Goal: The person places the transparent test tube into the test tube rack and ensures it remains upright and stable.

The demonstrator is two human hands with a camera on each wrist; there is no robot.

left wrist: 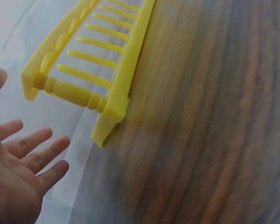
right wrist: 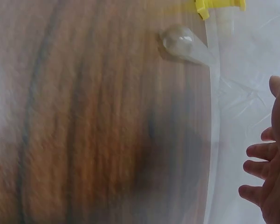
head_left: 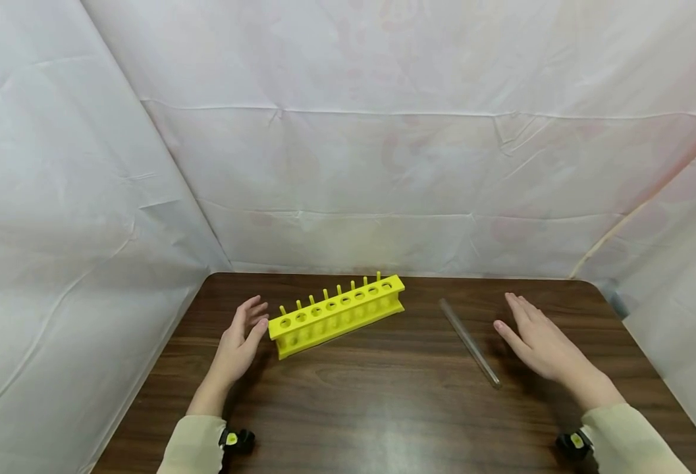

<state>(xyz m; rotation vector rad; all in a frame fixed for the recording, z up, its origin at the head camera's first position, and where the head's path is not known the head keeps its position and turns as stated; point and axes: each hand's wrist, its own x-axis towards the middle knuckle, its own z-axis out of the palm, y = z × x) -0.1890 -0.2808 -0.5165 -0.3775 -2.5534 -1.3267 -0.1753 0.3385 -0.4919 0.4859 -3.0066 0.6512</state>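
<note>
A yellow test tube rack (head_left: pixel 336 313) stands slantwise on the wooden table, with a row of round holes and upright pegs along its back. At its left end is my left hand (head_left: pixel 238 345), fingers loosely bent and apart; in the left wrist view this hand (left wrist: pixel 23 172) is beside the rack's end post (left wrist: pixel 70 92), holding nothing. A clear glass test tube (head_left: pixel 469 342) lies to the right of the rack, its rounded end (right wrist: pixel 178 41) showing in the right wrist view. My right hand (head_left: pixel 546 349) is right of the tube, fingers extended, with nothing in it.
The dark wood table (head_left: pixel 348 408) has rounded far corners. White plastic sheeting (head_left: pixel 348 164) hangs right behind it and along both sides. Black straps with small devices (head_left: pixel 238 440) sit on both wrists.
</note>
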